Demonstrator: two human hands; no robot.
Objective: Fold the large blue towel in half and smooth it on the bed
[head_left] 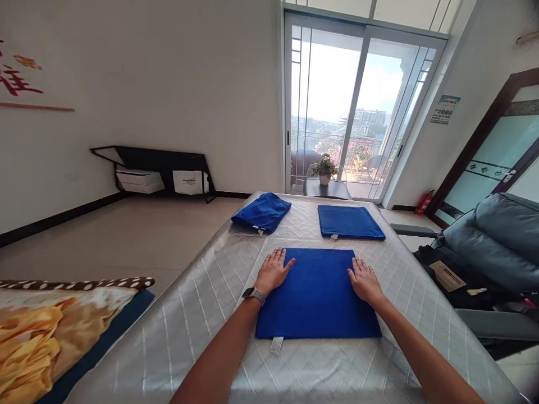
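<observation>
A flat blue cushion cover or folded cloth (318, 297) lies squarely before me, a white label (277, 344) poking out at its near left edge. On its left upper side rests my left hand (273, 270), fingers stretched out, a watch (253, 293) at the wrist. My right hand (365, 279) lies open along the opposite side, fingers spread on the edge. Neither hand grips anything. Beyond, to the right, is a second flat blue piece (351, 221) with a label. A looser, rumpled blue piece (261, 212) sits at the far left.
Everything blue lies on a table with a silvery quilted-pattern cover (202, 314). A potted plant (324, 168) stands past the far edge, before sliding glass doors. At right is a dark leather chair (497, 241) with a black bag. Yellow bedding (29, 342) lies at lower left.
</observation>
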